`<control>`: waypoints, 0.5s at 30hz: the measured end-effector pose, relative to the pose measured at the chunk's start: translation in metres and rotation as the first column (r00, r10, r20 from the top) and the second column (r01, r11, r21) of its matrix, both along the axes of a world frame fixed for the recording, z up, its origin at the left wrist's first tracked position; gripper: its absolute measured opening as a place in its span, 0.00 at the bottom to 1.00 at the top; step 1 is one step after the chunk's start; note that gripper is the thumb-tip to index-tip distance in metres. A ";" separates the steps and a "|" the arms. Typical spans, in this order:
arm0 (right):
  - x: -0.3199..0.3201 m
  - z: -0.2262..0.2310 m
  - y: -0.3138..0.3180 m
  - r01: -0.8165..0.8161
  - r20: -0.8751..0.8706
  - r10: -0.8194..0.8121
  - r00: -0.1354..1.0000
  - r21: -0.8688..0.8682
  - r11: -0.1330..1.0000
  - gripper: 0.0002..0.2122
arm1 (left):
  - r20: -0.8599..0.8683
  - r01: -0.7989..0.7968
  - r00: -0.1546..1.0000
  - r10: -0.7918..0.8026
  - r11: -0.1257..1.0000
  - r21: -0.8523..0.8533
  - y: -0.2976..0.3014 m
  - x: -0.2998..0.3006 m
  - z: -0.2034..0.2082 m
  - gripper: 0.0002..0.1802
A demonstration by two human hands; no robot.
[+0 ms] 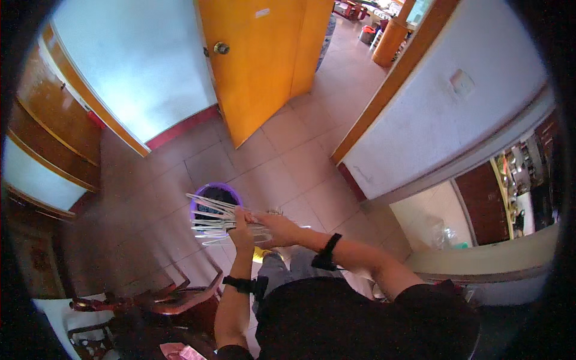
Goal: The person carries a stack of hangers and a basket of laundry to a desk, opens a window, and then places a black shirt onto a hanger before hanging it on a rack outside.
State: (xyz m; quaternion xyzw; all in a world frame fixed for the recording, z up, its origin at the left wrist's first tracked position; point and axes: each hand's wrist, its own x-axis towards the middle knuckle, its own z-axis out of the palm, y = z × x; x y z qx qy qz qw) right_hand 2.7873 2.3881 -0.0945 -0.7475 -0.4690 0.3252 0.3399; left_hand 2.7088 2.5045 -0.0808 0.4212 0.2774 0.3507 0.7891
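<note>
A bundle of pale, thin clothes hangers (210,224) is held in front of my body, their ends fanning out to the left. My left hand (242,233) is closed around the bundle near its middle. Just right of it, my right hand (277,230) is also closed on the hangers, its fingers partly hidden. Below and beyond the bundle, a round purple-rimmed bucket (239,193) stands on the floor with something dark inside. The hangers overlap its near side in view.
An orange wooden door (258,72) stands open ahead, beside a doorway to another room. A dark red wooden chair (189,303) is at the lower left. On the right, a white wall (432,120) meets an opening with shelves (516,174) beyond.
</note>
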 end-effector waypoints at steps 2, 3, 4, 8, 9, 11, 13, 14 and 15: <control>0.002 -0.008 0.032 0.033 0.100 -0.041 0.994 0.075 0.997 0.35 | -0.076 0.022 0.997 -0.021 1.000 0.012 0.021 0.014 0.005 0.19; 0.008 -0.002 0.050 0.078 0.215 -0.081 0.973 0.021 0.997 0.34 | -0.109 0.016 0.994 -0.025 0.997 -0.080 0.030 0.021 0.015 0.16; 0.016 0.004 0.068 0.127 0.330 -0.111 0.937 -0.027 0.992 0.33 | -0.107 0.023 0.994 -0.032 0.996 -0.090 0.043 0.027 0.018 0.16; 0.023 -0.016 0.145 0.046 0.096 -0.065 0.993 0.189 0.981 0.23 | -0.376 -0.025 0.923 0.080 0.988 0.150 0.109 0.011 -0.029 0.10; 0.023 -0.013 0.164 0.000 -0.017 0.004 1.000 0.230 0.973 0.20 | -0.423 -0.001 0.902 0.085 0.981 0.196 0.131 0.001 -0.054 0.10; 0.024 -0.004 0.199 -0.087 -0.069 0.105 0.992 0.227 0.970 0.20 | -0.399 -0.043 0.912 0.093 0.990 0.132 0.170 -0.012 -0.077 0.10; 0.022 -0.025 0.229 -0.169 -0.080 0.199 0.977 0.284 0.944 0.20 | -0.278 -0.046 0.959 0.054 0.998 0.035 0.202 -0.023 -0.096 0.11; 0.021 -0.046 0.246 -0.200 -0.094 0.221 0.971 0.193 0.960 0.20 | -0.223 -0.044 0.974 0.042 0.999 -0.007 0.223 -0.028 -0.105 0.12; 0.015 -0.049 0.267 -0.260 -0.083 0.269 0.959 0.107 0.960 0.21 | -0.211 -0.067 0.976 0.060 0.997 -0.030 0.252 -0.041 -0.118 0.13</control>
